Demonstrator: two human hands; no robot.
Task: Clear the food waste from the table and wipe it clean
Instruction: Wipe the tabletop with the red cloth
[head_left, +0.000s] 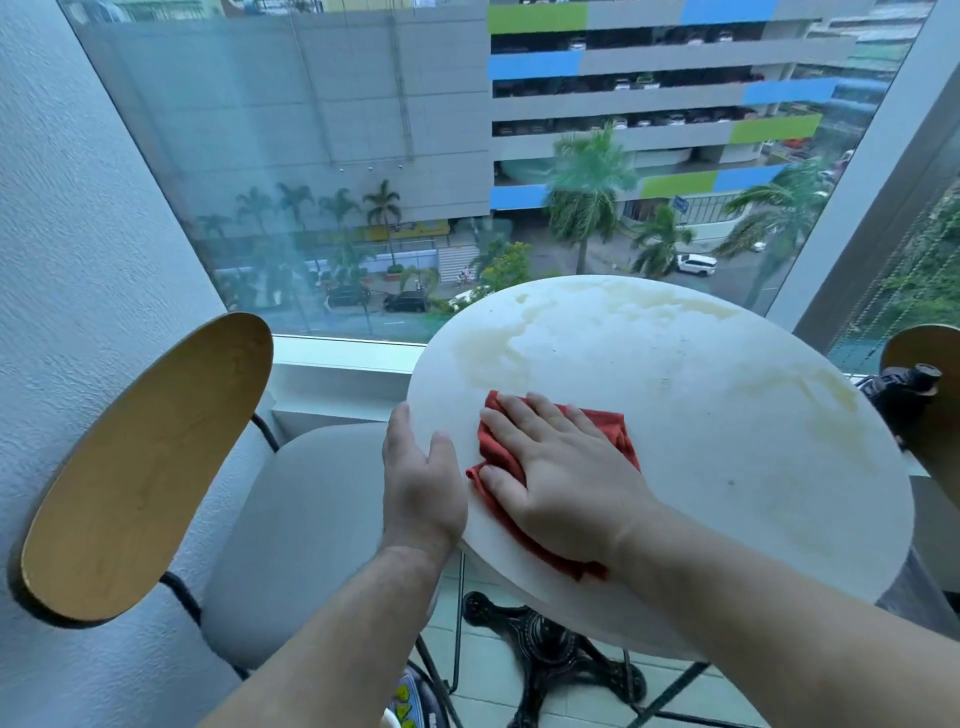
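Right hand (561, 467): flat, fingers straight and together, palm pressing down on red cloth (610, 426); cloth not pinched or bunched in the fingers. Cloth lies crumpled on the near-left part of the round white table (701, 457), its edges showing beyond the fingertips, beside the thumb and under the wrist. Left hand (423, 483): holds the table's left rim just beside the cloth, thumb lying on the top surface, one finger running along the rim's outer side; remaining fingers hidden below the edge, so how far they curl under cannot be told. Tabletop shows yellowish-brown stains (483, 348) in a patch beyond the cloth, along the far rim, and fainter on the right side; no solid food scraps visible on it. Black ornate table base (545, 649) stands on pale tiled floor. Left of the table: chair with curved wooden backrest (145, 467) and grey seat (311, 519). Right edge of view: second wooden backrest (935, 441), partly cut off, with a dark object (904, 389) against it, not identifiable. Large window (363, 156) behind the table.
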